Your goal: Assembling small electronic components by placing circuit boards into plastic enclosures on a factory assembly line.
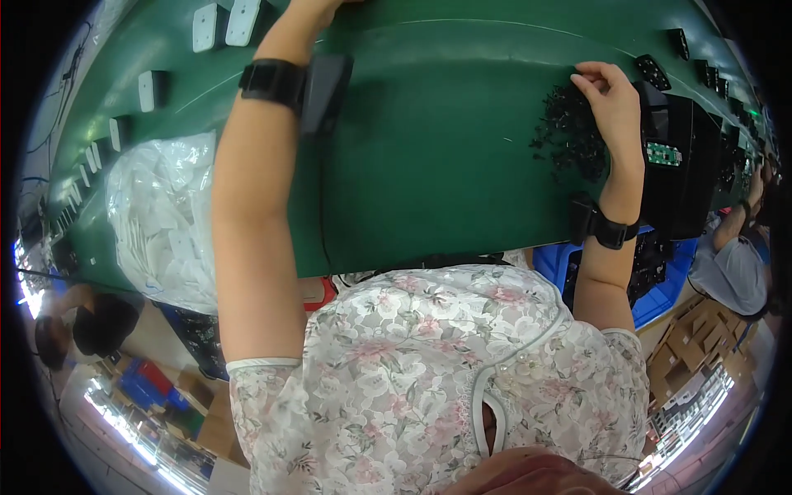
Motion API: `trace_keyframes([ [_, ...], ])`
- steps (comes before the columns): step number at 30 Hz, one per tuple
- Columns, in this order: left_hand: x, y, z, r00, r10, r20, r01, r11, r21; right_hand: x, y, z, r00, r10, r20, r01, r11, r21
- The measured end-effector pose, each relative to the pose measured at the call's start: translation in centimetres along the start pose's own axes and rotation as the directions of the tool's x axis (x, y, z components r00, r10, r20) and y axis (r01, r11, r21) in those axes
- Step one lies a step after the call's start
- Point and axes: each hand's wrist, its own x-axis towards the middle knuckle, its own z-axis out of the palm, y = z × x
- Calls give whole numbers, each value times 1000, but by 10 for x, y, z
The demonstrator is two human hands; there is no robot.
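At the right, my right hand (612, 103) is at the upper edge of a loose heap of small black parts (575, 140). Its thumb and forefinger are drawn together in a pinch; whatever is between the tips is too small to make out. My left arm stretches far forward, and only part of my left hand (318, 7) shows at the top edge, its fingers cut off by the frame. A black wedge-shaped device (327, 95) is beside my left wrist. Each wrist wears a black strap.
A clear plastic bag of white pieces (165, 223) lies left on the green table (437, 157). Black housings with white faces (210, 29) line the far left. A green circuit board (663, 154) lies on black material at right. A blue bin (660, 301) stands below the edge.
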Motion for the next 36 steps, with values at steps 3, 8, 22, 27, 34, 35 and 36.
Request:
trace_keyframes([
  [3,6,16,-9,993,-115,39,112,991,69,-5,-1,-3,997,-74,-7,74,997,17],
  [8,18,2,-12,997,-69,19,60,956,288,-3,6,4,992,-127,-7,126,988,-93],
  [22,-269,-43,-108,549,575,-606,213,605,767,6,21,26,994,23,-109,12,951,308],
  [27,-290,-108,-188,619,535,-576,374,444,814,10,28,35,999,-20,-38,27,981,194],
  [34,-264,-90,-195,699,297,-651,475,488,732,3,27,33,999,-3,35,-7,959,283],
  [35,-268,-89,-199,726,253,-639,445,536,718,2,25,33,998,7,63,-24,962,273],
  [36,-269,-87,-202,755,212,-621,413,581,701,0,16,31,998,8,60,-25,962,272],
])
